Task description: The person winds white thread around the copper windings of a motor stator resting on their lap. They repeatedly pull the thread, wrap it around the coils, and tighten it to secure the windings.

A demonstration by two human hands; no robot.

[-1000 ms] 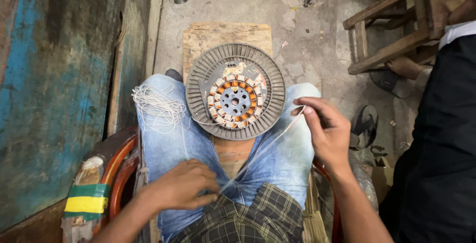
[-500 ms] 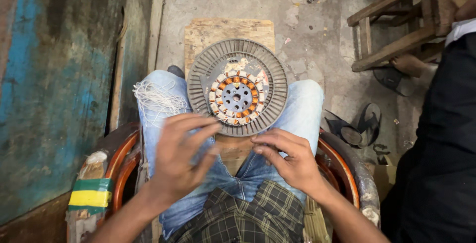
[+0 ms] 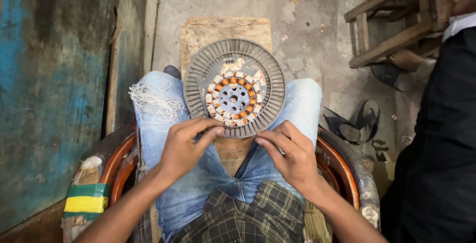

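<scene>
A grey finned motor disc, its central ring filled with copper coils, is rested on the knees. Its near rim is pinched by the left hand and right hand, each grip closed. White string lies beyond the left grip.

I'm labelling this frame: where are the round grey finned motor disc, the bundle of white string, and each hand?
round grey finned motor disc [image 3: 201,77], head view, bare rim.
bundle of white string [image 3: 156,105], head view, middle.
left hand [image 3: 183,149], head view, back.
right hand [image 3: 292,156], head view, back.
</scene>
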